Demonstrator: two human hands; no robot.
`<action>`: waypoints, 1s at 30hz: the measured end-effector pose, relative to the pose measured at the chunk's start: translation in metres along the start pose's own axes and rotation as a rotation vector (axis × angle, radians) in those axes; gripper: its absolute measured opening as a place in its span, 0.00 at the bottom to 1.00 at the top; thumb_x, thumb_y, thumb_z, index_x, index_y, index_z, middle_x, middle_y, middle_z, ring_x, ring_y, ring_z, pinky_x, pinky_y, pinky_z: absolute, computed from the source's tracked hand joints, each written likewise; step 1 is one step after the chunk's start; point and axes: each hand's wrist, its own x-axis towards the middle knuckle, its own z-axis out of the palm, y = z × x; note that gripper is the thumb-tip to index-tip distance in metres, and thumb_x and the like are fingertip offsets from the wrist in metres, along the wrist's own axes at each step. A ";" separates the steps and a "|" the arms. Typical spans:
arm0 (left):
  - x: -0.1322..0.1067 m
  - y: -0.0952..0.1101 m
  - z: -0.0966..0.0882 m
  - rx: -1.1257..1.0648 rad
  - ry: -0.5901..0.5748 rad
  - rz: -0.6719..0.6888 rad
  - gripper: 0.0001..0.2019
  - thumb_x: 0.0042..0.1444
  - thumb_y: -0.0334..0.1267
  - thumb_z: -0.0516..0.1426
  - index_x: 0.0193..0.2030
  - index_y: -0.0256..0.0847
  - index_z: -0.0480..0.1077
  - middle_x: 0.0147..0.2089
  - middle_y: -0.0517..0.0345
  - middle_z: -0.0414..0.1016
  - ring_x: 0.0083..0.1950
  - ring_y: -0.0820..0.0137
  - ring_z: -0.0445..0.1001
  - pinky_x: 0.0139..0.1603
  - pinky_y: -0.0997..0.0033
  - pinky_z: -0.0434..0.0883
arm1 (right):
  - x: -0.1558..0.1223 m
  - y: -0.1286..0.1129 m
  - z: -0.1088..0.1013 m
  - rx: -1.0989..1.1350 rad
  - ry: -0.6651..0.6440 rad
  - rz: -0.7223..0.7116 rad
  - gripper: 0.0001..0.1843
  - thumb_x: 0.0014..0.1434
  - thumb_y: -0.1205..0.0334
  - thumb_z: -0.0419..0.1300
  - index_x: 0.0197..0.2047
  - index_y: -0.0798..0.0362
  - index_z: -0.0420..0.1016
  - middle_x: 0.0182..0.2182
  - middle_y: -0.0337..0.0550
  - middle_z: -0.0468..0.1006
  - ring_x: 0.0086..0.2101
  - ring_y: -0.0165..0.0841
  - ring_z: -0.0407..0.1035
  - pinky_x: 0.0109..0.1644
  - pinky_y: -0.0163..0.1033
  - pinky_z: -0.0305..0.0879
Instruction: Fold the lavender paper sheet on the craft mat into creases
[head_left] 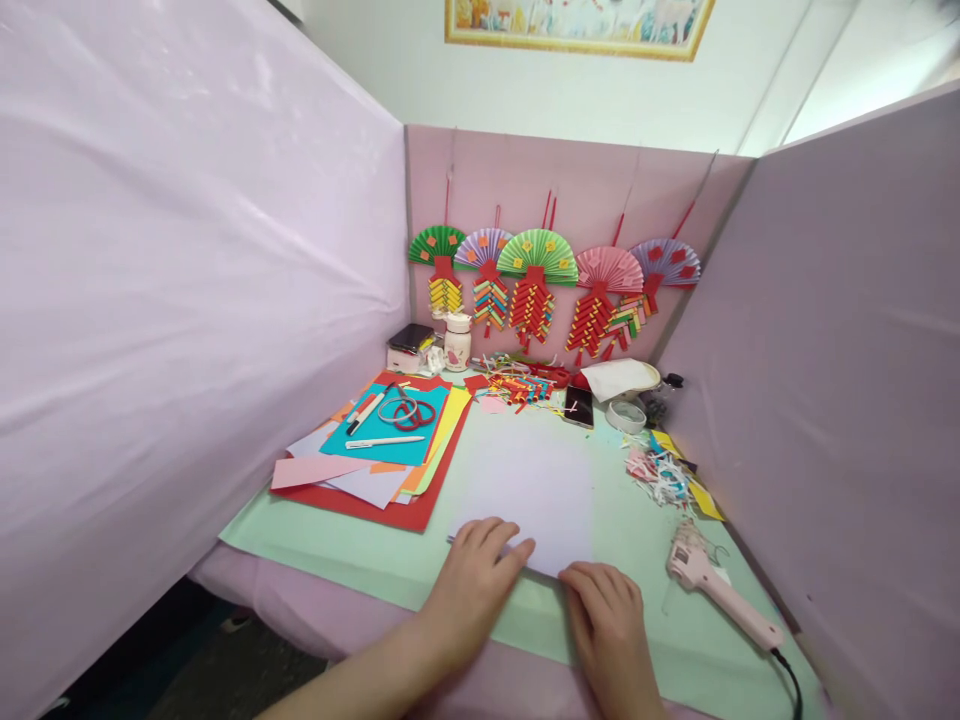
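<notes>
Lavender paper (529, 475) lies on a pale green table covering (634, 545) at the lower centre of the frame, its near edge met by two bare hands. Fingers of the left hand (480, 565) rest over its near left part, while the right hand (606, 605) touches the near right corner; whether either pinches the paper cannot be told. Coloured sheets (405, 456) are stacked centre left, a glue gun (724, 592) lies lower right.

Room between paper (529, 475) and glue gun (724, 590)
</notes>
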 end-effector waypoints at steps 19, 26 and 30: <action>0.003 -0.017 0.007 0.219 -0.210 0.048 0.05 0.63 0.33 0.53 0.43 0.40 0.69 0.40 0.57 0.69 0.41 0.67 0.65 0.40 0.67 0.62 | 0.015 -0.019 0.025 0.016 -0.214 0.017 0.09 0.66 0.66 0.51 0.37 0.51 0.72 0.32 0.41 0.70 0.34 0.34 0.62 0.39 0.39 0.54; 0.004 -0.028 0.003 0.297 -0.262 0.041 0.06 0.63 0.29 0.51 0.35 0.39 0.66 0.38 0.56 0.68 0.38 0.67 0.64 0.37 0.66 0.60 | 0.015 -0.019 0.026 -0.013 -0.214 0.050 0.09 0.66 0.67 0.51 0.34 0.51 0.70 0.31 0.40 0.69 0.33 0.34 0.61 0.38 0.40 0.51; 0.007 -0.037 0.002 0.264 -0.252 0.005 0.06 0.64 0.32 0.51 0.35 0.40 0.66 0.37 0.57 0.68 0.39 0.66 0.64 0.37 0.66 0.59 | 0.019 -0.017 0.025 -0.064 -0.225 0.057 0.11 0.67 0.65 0.50 0.32 0.51 0.69 0.30 0.39 0.70 0.33 0.35 0.61 0.40 0.41 0.51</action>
